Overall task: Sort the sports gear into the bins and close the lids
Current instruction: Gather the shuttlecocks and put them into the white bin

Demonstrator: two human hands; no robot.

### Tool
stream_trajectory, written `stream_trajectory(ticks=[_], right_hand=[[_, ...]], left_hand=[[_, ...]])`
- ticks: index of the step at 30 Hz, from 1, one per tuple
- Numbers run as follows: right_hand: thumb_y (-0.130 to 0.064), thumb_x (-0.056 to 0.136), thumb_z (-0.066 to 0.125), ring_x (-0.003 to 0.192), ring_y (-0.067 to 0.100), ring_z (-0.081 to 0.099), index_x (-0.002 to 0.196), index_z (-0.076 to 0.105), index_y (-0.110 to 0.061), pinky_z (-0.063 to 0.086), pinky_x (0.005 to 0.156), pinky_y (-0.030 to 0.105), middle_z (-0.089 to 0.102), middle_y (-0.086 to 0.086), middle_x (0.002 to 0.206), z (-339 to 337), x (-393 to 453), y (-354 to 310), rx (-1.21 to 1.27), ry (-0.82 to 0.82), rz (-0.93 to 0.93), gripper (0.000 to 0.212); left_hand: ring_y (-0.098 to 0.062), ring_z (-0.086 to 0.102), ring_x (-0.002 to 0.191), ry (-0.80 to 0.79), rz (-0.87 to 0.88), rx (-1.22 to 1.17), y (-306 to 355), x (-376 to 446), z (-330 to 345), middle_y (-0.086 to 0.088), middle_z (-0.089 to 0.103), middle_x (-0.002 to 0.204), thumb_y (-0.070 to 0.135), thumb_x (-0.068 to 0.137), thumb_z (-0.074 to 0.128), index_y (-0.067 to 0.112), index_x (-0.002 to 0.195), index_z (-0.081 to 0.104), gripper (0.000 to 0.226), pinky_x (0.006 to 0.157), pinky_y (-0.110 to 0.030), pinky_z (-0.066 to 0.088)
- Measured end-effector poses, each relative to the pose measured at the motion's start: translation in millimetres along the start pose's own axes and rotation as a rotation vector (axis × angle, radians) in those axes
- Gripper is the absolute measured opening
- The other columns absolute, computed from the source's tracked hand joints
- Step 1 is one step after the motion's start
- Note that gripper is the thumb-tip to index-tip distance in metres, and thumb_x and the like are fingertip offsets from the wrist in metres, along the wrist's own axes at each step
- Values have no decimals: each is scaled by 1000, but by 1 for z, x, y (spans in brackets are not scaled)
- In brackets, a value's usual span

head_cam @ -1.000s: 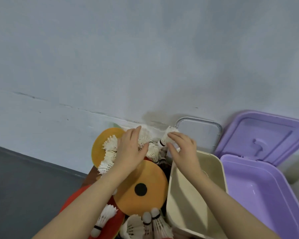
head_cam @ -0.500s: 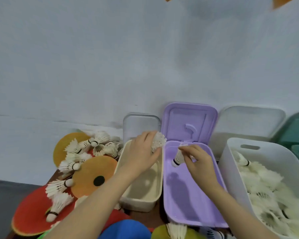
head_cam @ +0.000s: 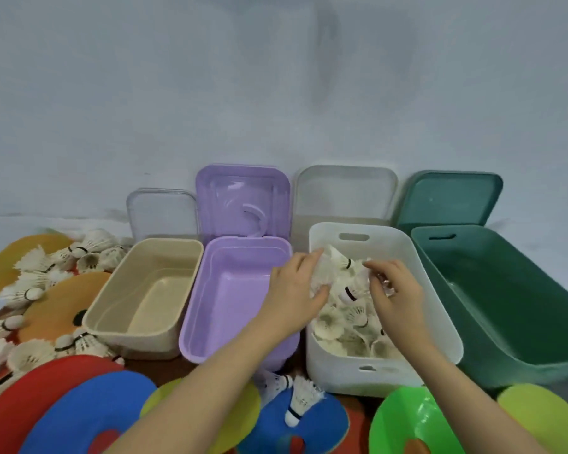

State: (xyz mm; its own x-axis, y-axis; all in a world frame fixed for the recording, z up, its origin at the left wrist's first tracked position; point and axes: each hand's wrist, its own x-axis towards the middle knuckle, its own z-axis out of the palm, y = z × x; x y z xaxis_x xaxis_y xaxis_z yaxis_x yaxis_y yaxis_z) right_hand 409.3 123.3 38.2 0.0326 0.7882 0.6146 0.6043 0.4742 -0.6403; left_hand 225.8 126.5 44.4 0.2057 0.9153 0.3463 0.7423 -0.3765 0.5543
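Four open plastic bins in a row: white rectangular bin [head_cam: 440, 309] heaped with white feather shuttlecocks [head_cam: 348, 326]; left of it, bare lilac bin [head_cam: 194, 326], then bare beige bin [head_cam: 105, 309]; right of it, dark green bin [head_cam: 492, 322]. Above the white bin, left hand [head_cam: 295, 296] clutching shuttlecocks, right hand [head_cam: 397, 296] pinching one.

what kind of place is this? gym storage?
Hard to say; likely a plain indoor sorting spot against a bare pale wall. Cues: four open plastic bins, including a white bin of feather shuttlecocks, and flat coloured foam discs on the surface.
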Motion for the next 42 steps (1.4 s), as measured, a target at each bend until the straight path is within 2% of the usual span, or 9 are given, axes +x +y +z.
stream_trajectory(ticks=[4, 7, 9, 12, 16, 27, 36, 39, 42], right_hand=[[-7, 82, 55, 79, 1, 55, 94, 67, -12, 42, 74, 11, 59, -13, 84, -27, -16, 18, 30, -91, 11, 18], [-5, 86, 59, 78, 3, 54, 101, 68, -14, 46, 77, 20, 60, -9, 89, -29, -31, 31, -60, -279, 66, 19], [-12, 90, 58, 82, 7, 55, 112, 66, -13, 48, 82, 29, 59, -4, 97, -27, -38, 37, -163, -472, 145, 23], [-28, 94, 52, 106, 17, 55, 118, 64, -18, 41, 92, 30, 60, 0, 117, -23, -42, 39, -284, -631, 135, 29], [-42, 97, 39, 123, 15, 47, 117, 65, -28, 33, 101, 35, 54, -7, 131, -20, -45, 31, -424, -776, 82, 35], [-32, 90, 46, 93, 23, 60, 106, 68, -14, 46, 80, 37, 66, 1, 99, -2, -51, 0, -245, -386, -67, 32], [-28, 90, 47, 75, 8, 55, 98, 69, -11, 42, 66, 18, 63, -3, 83, 64, -76, -75, -47, -314, -205, 29], [-29, 91, 47, 75, 4, 54, 97, 68, -11, 42, 66, 15, 62, -5, 82, 82, -93, -86, -19, -362, -191, 28], [-33, 92, 45, 74, -1, 50, 96, 68, -14, 42, 66, 15, 59, -9, 81, 93, -117, -80, -31, -438, -113, 30]], left_hand=[[-20, 30, 126, -250, -57, 210, 15, -7, 30, 2, 41, 138, 43, 88, 46, 24, 145, 24, 64, 98, -31, 16], [-20, 16, 136, -386, -47, 323, 14, -19, 41, 3, 30, 148, 41, 92, 43, 21, 146, 22, 61, 107, -38, 9], [-19, 9, 141, -405, -30, 340, 13, -28, 43, 5, 21, 153, 45, 93, 40, 23, 147, 19, 62, 111, -40, 4], [-13, 6, 143, -390, -20, 350, 8, -33, 39, 8, 21, 154, 49, 95, 37, 26, 147, 21, 59, 112, -41, 0], [-10, 4, 143, -413, -1, 400, 4, -38, 35, 6, 20, 155, 48, 96, 34, 26, 139, 40, 48, 112, -41, -1], [-12, 22, 138, -232, 0, 400, -9, -61, -7, 6, 27, 152, 37, 98, 37, 25, 139, 40, 43, 106, -27, 7], [-17, 40, 125, -129, -52, 364, -76, -118, -80, 4, 50, 132, 42, 89, 34, 22, 124, 57, 46, 93, -29, 18], [-17, 45, 116, -145, -63, 295, -98, -143, -89, 4, 56, 120, 49, 85, 24, 20, 116, 62, 57, 88, -27, 24], [-18, 53, 103, -166, -67, 264, -115, -166, -87, 7, 61, 106, 45, 87, 29, 20, 107, 65, 48, 83, -27, 31]])
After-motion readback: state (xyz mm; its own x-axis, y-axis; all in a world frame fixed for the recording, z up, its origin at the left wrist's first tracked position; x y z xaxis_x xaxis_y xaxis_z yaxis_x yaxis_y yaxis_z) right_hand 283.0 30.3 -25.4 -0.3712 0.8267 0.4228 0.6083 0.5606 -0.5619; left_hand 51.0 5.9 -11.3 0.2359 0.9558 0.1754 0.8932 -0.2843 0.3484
